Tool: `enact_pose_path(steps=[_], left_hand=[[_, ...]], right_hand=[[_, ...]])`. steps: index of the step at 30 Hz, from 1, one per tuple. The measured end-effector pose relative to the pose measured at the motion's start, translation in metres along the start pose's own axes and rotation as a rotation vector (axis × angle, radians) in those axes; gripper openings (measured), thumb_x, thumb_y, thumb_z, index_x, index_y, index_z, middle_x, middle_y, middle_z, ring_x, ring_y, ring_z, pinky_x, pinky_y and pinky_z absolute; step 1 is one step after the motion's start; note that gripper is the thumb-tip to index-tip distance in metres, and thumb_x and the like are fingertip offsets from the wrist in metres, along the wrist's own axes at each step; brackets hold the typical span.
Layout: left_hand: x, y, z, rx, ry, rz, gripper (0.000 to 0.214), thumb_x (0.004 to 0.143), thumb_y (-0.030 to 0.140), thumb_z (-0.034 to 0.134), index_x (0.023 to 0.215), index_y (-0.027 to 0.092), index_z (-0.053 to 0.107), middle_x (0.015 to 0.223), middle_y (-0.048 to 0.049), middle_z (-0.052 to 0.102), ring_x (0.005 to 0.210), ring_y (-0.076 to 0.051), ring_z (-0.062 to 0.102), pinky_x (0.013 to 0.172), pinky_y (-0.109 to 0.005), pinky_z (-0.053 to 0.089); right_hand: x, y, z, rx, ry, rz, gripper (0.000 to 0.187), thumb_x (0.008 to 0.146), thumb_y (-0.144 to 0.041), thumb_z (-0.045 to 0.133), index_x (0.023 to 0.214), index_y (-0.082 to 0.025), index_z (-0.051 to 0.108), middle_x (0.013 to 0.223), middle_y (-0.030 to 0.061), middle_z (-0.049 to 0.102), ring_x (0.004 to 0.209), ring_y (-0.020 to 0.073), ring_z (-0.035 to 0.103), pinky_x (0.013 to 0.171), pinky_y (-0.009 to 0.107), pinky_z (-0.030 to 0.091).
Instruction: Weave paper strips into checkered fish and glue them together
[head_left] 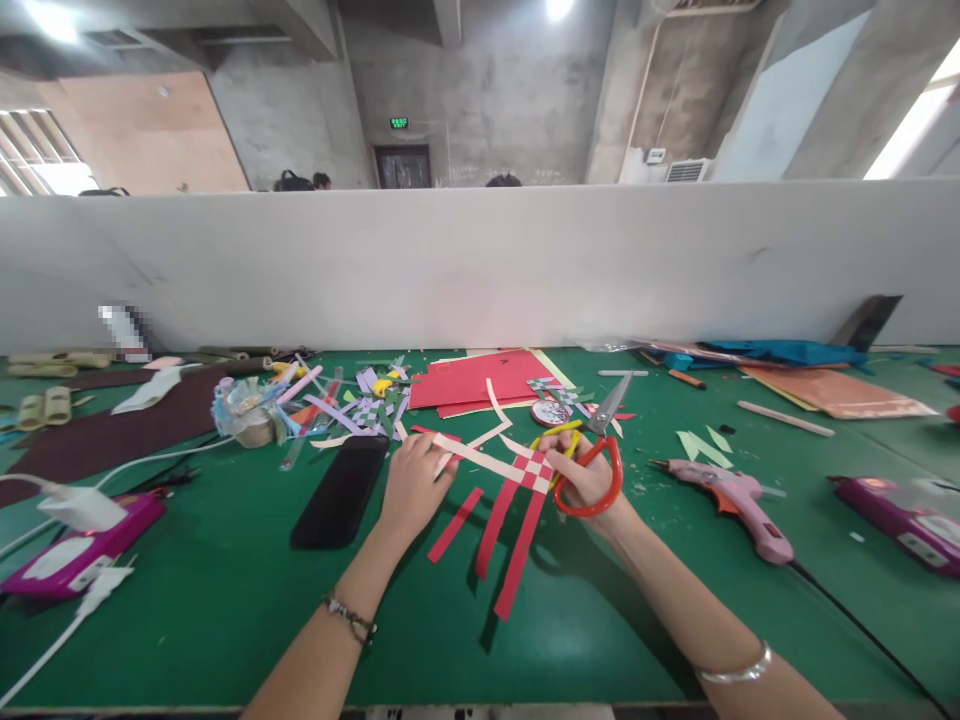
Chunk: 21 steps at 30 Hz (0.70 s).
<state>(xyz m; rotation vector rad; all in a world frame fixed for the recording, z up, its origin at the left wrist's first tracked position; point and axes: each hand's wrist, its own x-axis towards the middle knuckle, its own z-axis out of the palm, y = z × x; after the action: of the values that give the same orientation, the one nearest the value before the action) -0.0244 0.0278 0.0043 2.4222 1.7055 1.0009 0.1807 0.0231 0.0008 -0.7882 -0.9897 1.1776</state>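
L hand [415, 478] part-curled at pale paper strip [481, 458], grip unclear. R hand [589, 478] curled, has scissors [601, 423] & edge of red/white paper weave [534, 470], L hand's 3 o'clock. Smartphone [342, 492] at L hand's 9 o'clock.

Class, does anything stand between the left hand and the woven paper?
Nothing visible does: a pale strip from the woven paper reaches the left hand. The scissors sit on the other side, in the right hand.

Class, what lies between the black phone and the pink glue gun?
The head view shows the left hand, a loose red strip, woven paper, scissors and the right hand.
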Motion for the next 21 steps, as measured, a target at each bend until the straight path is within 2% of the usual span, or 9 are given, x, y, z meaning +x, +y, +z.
enact_pose_path(steps=[2, 4, 6, 8, 11, 16, 18, 21], left_hand=[[-0.002, 0.008, 0.002, -0.299, -0.120, -0.006, 0.027, 0.078, 0.023, 0.038, 0.076, 0.018, 0.064, 0.083, -0.0087, 0.065, 0.085, -0.023, 0.057, 0.075, -0.038, 0.045], [-0.004, 0.016, 0.004, -0.667, -0.298, -0.051, 0.036, 0.080, 0.021, 0.027, 0.078, 0.018, 0.063, 0.082, -0.0069, 0.066, 0.080, -0.019, 0.059, 0.072, -0.033, 0.047], [-0.007, 0.023, 0.006, -0.967, -0.442, -0.117, 0.039, 0.080, 0.022, 0.024, 0.080, 0.017, 0.063, 0.081, -0.0067, 0.066, 0.074, -0.016, 0.061, 0.069, -0.030, 0.047], [-0.009, 0.030, 0.007, -1.133, -0.524, -0.176, 0.032, 0.078, 0.027, 0.032, 0.080, 0.016, 0.062, 0.078, -0.0060, 0.066, 0.065, -0.015, 0.060, 0.064, -0.029, 0.047], [-0.013, 0.037, 0.010, -1.179, -0.565, -0.270, 0.021, 0.070, 0.034, 0.050, 0.071, 0.015, 0.059, 0.066, -0.0027, 0.064, 0.046, -0.010, 0.052, 0.052, -0.024, 0.044], [-0.013, 0.040, 0.010, -1.057, -0.475, -0.368, 0.032, 0.069, 0.042, 0.053, 0.051, 0.015, 0.054, 0.045, 0.0009, 0.054, 0.039, -0.008, 0.046, 0.044, -0.020, 0.039], [-0.011, 0.038, 0.008, -1.039, -0.370, -0.398, 0.034, 0.068, 0.044, 0.054, 0.050, 0.015, 0.055, 0.043, 0.0011, 0.053, 0.040, -0.009, 0.048, 0.044, -0.021, 0.040], [-0.005, 0.033, 0.001, -1.088, -0.146, -0.460, 0.033, 0.064, 0.046, 0.057, 0.052, 0.014, 0.057, 0.049, -0.0002, 0.058, 0.043, -0.010, 0.052, 0.048, -0.022, 0.044]], right_hand=[[-0.001, 0.002, 0.002, -0.014, 0.002, -0.035, 0.036, 0.050, -0.026, 0.069, 0.061, -0.021, 0.035, 0.062, -0.0048, 0.054, 0.061, 0.0105, 0.050, 0.061, 0.027, 0.040], [-0.001, 0.002, 0.003, -0.028, 0.002, -0.060, 0.035, 0.052, -0.027, 0.068, 0.062, -0.022, 0.034, 0.063, -0.0045, 0.053, 0.061, 0.0110, 0.050, 0.062, 0.028, 0.040], [-0.002, 0.003, 0.003, -0.043, -0.006, -0.072, 0.035, 0.052, -0.027, 0.067, 0.062, -0.022, 0.034, 0.063, -0.0041, 0.054, 0.062, 0.0114, 0.050, 0.061, 0.028, 0.040], [-0.003, 0.004, 0.004, -0.061, -0.020, -0.075, 0.034, 0.054, -0.027, 0.067, 0.062, -0.022, 0.034, 0.064, -0.0034, 0.054, 0.062, 0.0120, 0.050, 0.060, 0.028, 0.040], [-0.006, 0.006, 0.005, -0.095, -0.050, -0.074, 0.033, 0.055, -0.027, 0.067, 0.064, -0.022, 0.035, 0.065, -0.0029, 0.055, 0.061, 0.0116, 0.050, 0.059, 0.028, 0.040], [-0.008, 0.007, 0.009, -0.185, -0.079, -0.081, 0.037, 0.056, -0.033, 0.068, 0.063, -0.022, 0.034, 0.064, -0.0032, 0.053, 0.058, 0.0110, 0.049, 0.059, 0.028, 0.041], [-0.008, 0.005, 0.009, -0.234, -0.069, -0.080, 0.039, 0.057, -0.041, 0.066, 0.063, -0.022, 0.033, 0.063, -0.0035, 0.051, 0.056, 0.0109, 0.049, 0.059, 0.028, 0.042], [-0.008, 0.003, 0.004, -0.269, -0.062, -0.056, 0.038, 0.061, -0.049, 0.061, 0.064, -0.022, 0.034, 0.062, -0.0029, 0.048, 0.055, 0.0112, 0.049, 0.057, 0.029, 0.043]])
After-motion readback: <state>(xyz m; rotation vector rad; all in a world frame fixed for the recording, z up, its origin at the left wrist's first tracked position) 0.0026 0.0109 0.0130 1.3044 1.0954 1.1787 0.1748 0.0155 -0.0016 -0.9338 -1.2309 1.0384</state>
